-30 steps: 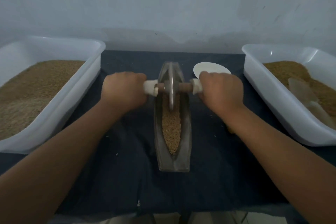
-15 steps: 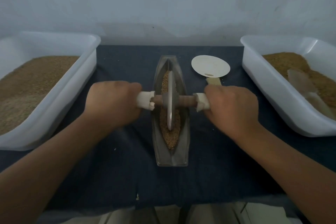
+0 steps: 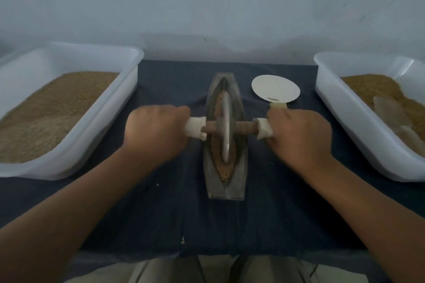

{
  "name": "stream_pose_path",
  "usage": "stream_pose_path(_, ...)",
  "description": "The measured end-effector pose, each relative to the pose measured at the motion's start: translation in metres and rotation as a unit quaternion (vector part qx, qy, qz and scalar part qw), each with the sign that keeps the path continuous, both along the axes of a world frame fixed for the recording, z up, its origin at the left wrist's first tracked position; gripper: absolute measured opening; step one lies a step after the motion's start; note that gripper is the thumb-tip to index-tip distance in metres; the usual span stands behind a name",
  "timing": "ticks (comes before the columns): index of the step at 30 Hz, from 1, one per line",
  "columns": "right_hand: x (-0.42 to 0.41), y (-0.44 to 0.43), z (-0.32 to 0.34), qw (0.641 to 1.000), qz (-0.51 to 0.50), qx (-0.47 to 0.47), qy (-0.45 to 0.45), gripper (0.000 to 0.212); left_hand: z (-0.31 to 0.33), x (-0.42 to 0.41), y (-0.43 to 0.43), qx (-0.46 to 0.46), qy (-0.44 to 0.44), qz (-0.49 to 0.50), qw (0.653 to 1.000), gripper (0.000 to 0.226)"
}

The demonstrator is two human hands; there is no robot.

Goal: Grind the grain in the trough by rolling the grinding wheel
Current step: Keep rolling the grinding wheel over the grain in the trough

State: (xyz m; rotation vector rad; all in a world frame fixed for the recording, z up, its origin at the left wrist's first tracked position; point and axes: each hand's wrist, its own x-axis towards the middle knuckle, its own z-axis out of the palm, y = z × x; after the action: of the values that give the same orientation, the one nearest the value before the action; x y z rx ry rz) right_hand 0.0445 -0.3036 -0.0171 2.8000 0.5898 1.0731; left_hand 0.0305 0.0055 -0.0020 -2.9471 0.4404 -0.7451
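Two tubs (image 3: pixel 128 89) (image 3: pixel 340 110); two hands (image 3: pixel 156 131) (image 3: pixel 301 135); one wheel (image 3: pixel 226 126)

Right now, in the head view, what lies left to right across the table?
From the left: left white tub of grain → left hand → grinding wheel → right hand → right white tub of grain.

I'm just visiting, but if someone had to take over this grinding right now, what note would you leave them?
Left hand grips the white-wrapped left end of the axle. Right hand grips the right end.
Grinding wheel stands upright in the trough, about mid-length, on the grain.
Done: trough filled, wheel set in.
Left: grain looks coarse; roll the wheel end to end.
Left tub and right tub hold more grain.
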Motion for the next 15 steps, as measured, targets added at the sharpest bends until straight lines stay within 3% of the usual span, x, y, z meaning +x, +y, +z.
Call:
stream_pose_path(5, -0.014, 0.000, 0.001, 0.999, 0.039, -0.008, -0.036, 0.030, -0.015, -0.016, 0.011, -0.001, -0.017, -0.010, 1.000, 0.037)
stream_pose_path(10, 0.037, 0.005, -0.004, 0.999, -0.029, -0.013, -0.010, 0.037, -0.011, 0.052, -0.001, -0.006, -0.045, -0.002, 0.999, 0.027)
stream_pose_path(15, 0.070, 0.015, 0.004, 0.998, -0.064, 0.021, 0.020, 0.038, 0.013, 0.082, -0.016, 0.022, 0.000, 0.037, 0.999, 0.028)
